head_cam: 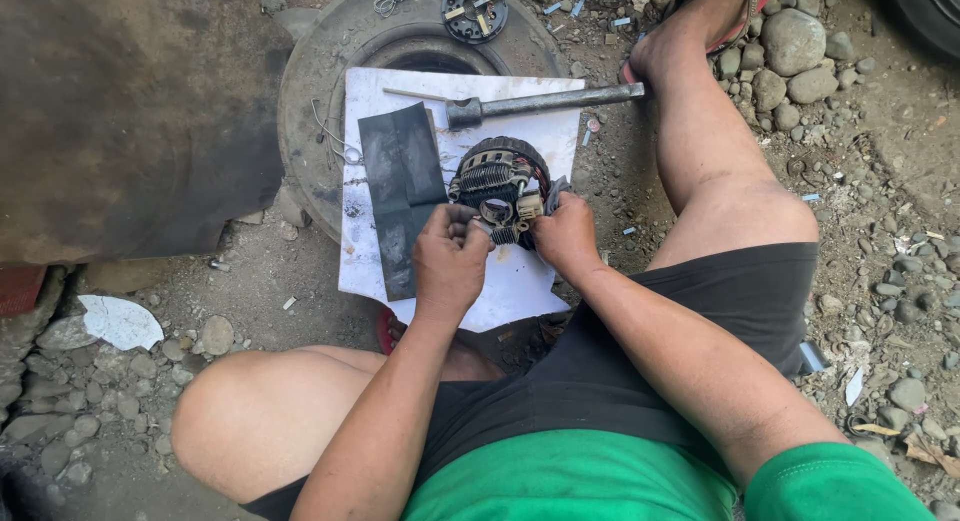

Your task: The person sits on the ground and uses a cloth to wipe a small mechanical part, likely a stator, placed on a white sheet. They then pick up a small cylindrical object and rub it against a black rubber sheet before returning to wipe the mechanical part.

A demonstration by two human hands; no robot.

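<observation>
**Both hands on a round motor part**

Head view: the left hand (450, 261) pinches the near edge of the round motor part (500, 186), fingers curled on it. The right hand (566, 236) grips its right side. The part sits on a white board (520, 281), right of a dark sheet (400, 191). A hammer (540, 103) lies farther away.

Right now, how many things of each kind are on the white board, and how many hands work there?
Round motor part: 1
Hammer: 1
Dark sheet: 1
Hands: 2, left hand and right hand
Total: 5
</observation>
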